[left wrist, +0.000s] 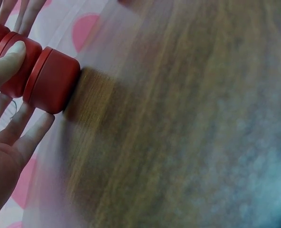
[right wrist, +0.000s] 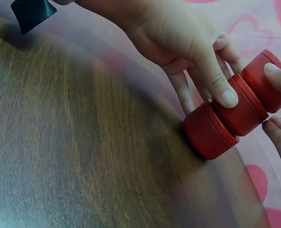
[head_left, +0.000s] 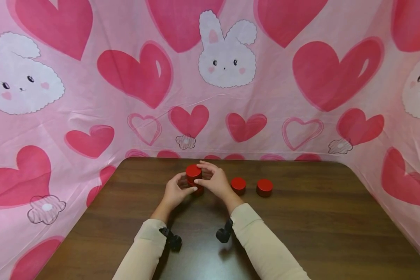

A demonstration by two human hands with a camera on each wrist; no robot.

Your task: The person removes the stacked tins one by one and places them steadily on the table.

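Three round red lidded tins stand in a stack in front of me in the head view. My left hand (head_left: 175,192) holds the middle tin (right wrist: 240,105) between thumb and fingers, its lower fingers reaching down by the bottom tin (left wrist: 56,80). Coming in from the right, my right hand (head_left: 214,181) grips the top tin (head_left: 194,172), with the thumb on its near side and the fingers behind. The bottom tin rests on the wooden table (head_left: 301,233). In the right wrist view the three tins sit slightly out of line with one another.
Two more red tins, a nearer-to-hand one (head_left: 238,186) and one farther right (head_left: 264,187), stand apart on the table right of the stack. A pink cloth (head_left: 217,99) with hearts and rabbits hangs behind the table and along its sides.
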